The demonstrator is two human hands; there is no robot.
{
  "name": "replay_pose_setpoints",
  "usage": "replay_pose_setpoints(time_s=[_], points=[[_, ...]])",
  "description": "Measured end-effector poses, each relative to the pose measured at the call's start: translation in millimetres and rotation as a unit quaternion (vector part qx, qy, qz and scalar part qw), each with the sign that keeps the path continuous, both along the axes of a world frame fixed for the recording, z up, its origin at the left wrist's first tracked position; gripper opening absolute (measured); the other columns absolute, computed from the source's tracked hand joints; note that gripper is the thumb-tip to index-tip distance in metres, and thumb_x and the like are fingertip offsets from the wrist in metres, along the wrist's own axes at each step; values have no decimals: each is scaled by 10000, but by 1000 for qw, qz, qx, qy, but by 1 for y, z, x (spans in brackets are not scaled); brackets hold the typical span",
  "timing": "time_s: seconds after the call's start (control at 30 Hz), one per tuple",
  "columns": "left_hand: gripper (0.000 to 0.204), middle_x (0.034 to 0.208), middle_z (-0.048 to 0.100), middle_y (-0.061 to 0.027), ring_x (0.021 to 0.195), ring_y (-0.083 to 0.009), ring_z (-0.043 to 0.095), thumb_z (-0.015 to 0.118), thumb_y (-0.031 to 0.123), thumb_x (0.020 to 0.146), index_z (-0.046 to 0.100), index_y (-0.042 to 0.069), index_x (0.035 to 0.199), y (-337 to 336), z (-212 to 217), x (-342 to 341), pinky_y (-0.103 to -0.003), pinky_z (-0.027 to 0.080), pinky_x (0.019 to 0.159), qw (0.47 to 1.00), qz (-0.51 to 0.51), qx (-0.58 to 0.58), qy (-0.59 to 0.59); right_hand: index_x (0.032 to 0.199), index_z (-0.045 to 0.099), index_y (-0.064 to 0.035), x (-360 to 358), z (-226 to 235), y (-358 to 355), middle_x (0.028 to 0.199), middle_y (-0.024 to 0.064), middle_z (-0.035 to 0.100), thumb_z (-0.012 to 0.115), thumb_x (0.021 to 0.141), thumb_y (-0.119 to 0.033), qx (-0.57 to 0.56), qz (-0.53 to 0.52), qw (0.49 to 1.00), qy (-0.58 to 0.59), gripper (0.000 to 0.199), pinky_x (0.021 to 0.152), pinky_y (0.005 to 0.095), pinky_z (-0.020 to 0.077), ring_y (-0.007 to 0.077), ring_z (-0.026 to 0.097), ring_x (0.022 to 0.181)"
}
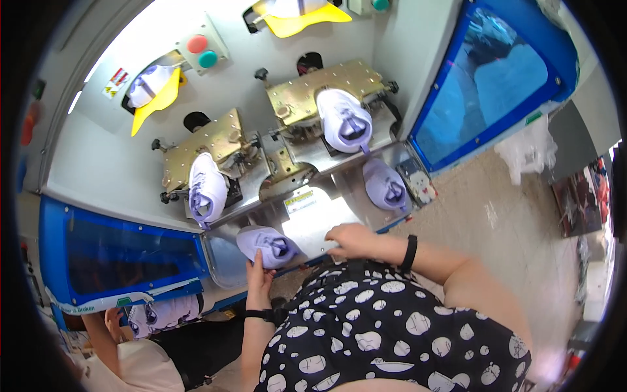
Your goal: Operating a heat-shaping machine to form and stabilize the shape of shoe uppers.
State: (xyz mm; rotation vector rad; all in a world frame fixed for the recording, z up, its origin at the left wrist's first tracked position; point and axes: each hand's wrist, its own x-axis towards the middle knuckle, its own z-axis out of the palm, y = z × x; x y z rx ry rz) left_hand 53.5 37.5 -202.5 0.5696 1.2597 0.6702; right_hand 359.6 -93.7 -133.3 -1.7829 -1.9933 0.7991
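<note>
A lavender shoe [264, 245] lies on the metal tray [225, 258] at the machine's front, its toe pointing left. My left hand [259, 279] grips its near side, one finger stretched up along the upper; the rest of the grip is partly hidden. My right hand [349, 240] rests at the tray's front edge with loosely bent fingers parted, and nothing shows in it. At the tray's right end sits a second lavender shoe [384, 185]. Two paler shoes, one on the left [208, 189] and another on the right [346, 121], stand tilted at the brass-coloured clamp plates.
Blue-framed window doors flank the machine at left [130, 255] and right [483, 85]. Yellow-edged parts [160, 98] and red and green buttons [202, 51] are on the back wall. At lower left a co-worker's arm [101, 336] is near several white shoes [166, 313].
</note>
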Motion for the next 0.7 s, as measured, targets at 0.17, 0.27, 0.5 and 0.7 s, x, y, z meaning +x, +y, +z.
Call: replay_pose_setpoints(time_s=[0.17,0.27,0.5,0.7], points=[[609,1005,607,-122,807,-208,629,647,236,906,324,116,1408,0,-6,12,-325,515,569,987,61,85,118,856,623,-71,29,-29,-33,902,110,604,678,784,-301,-37,-27,993,-106,247,730,409,508,299,628,850],[606,967,618,-108,809,-179,624,669,231,892,371,81,1398,3,-4,16,-298,513,589,989,-4,105,106,816,613,-78,30,-34,-52,898,104,577,675,792,-292,-37,-94,995,-6,224,695,409,503,298,625,811],[776,1246,511,-165,948,-213,612,753,312,804,367,-8,1397,15,-13,33,-315,532,750,938,-168,178,247,863,652,-61,46,-84,-98,884,132,646,677,769,-253,-173,-421,884,108,215,654,374,511,273,652,782],[904,1439,324,-281,1344,-389,333,793,380,716,365,-50,1386,12,-14,45,-410,274,1110,799,-249,413,359,1317,474,-91,121,-196,-110,1012,158,654,418,878,-197,-240,-559,770,190,455,474,339,508,243,681,675]])
